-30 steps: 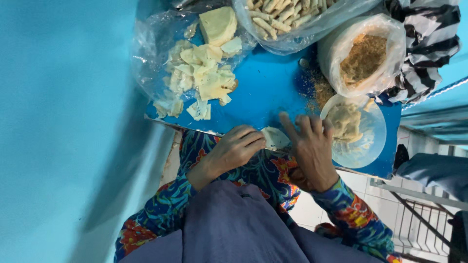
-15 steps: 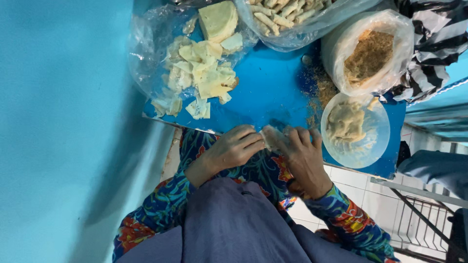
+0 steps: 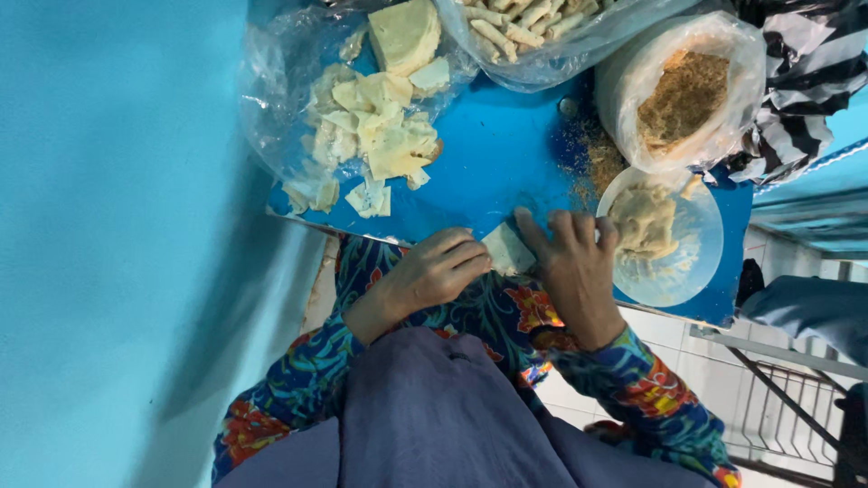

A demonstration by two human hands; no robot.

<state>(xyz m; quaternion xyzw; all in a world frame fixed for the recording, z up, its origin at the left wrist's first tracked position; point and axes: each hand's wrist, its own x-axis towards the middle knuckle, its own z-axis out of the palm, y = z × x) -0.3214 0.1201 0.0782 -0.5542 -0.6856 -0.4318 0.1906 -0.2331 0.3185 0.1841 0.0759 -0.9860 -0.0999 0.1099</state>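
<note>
My left hand (image 3: pixel 432 274) and my right hand (image 3: pixel 571 267) meet at the near edge of a blue table (image 3: pixel 493 167). Between their fingertips they hold a small pale dough sheet (image 3: pixel 507 250). The left fingers curl over its left edge, and the right thumb and fingers press on its right side. Just right of my right hand stands a clear plastic bowl (image 3: pixel 680 264) with pale crumbly filling (image 3: pixel 640 220).
A heap of pale dough sheets (image 3: pixel 372 136) lies on clear plastic at the back left. A bag of rolled sticks (image 3: pixel 529 20) and a bag of brown floss (image 3: pixel 684 98) stand behind. Striped cloth (image 3: pixel 800 68) is at right, a blue wall (image 3: pixel 117 226) at left.
Both hands stay at the table edge working the dough sheet. The right fingers have shifted over it, and the sheet now shows as a flat piece between the hands.
</note>
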